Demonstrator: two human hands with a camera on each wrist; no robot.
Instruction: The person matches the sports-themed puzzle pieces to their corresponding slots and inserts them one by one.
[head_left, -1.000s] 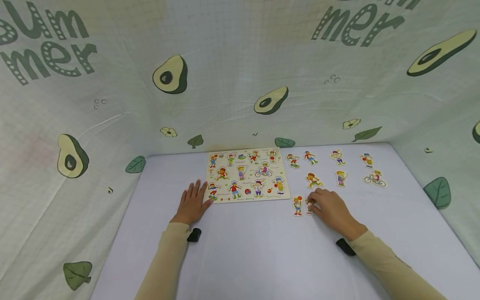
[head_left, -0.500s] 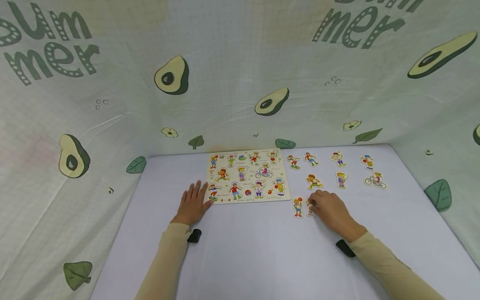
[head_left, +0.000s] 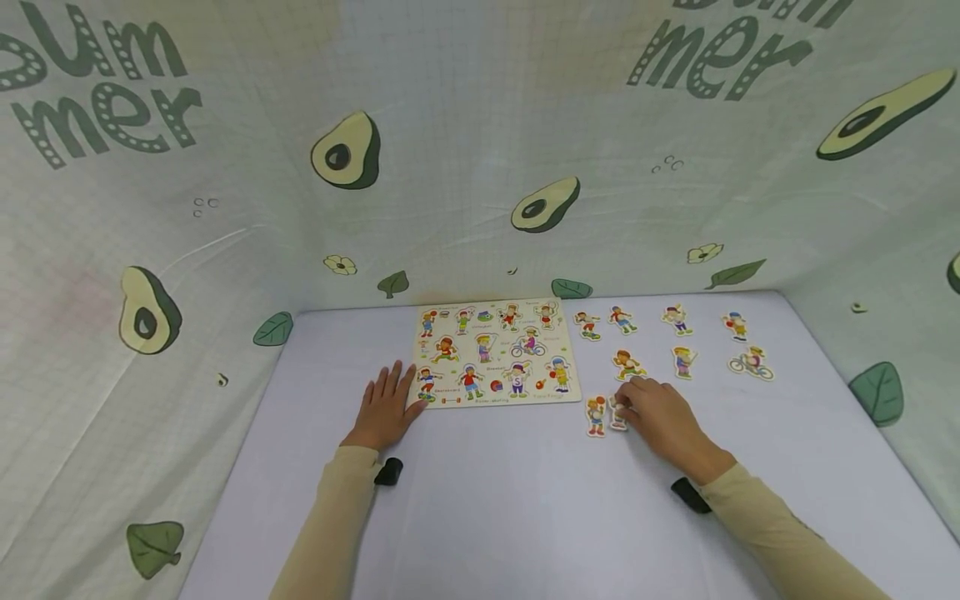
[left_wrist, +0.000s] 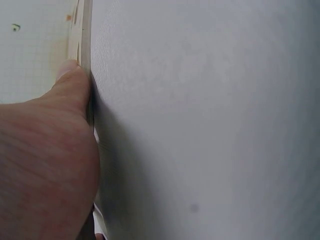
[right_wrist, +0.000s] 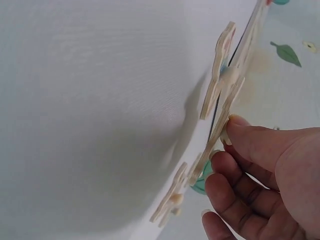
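Note:
My left hand lies flat with fingers straight at the left edge of a wooden picture puzzle board printed with children playing sports. In the left wrist view the thumb reaches over the board's edge. Right of the board, my right hand pinches a small child-shaped wooden puzzle piece between thumb and fingers; the hand covers part of it. The right wrist view shows this held piece edge-on at the thumb tip. Just left of it lies a ball-player piece.
Several more pieces spread over the white table to the upper right, among them a cyclist, a runner and a skateboarder. A cloth printed with avocados hangs behind and at both sides.
The right hand's piece has shifted very slightly between the fingers, while both hands stay in place. The head view has tilted a little.

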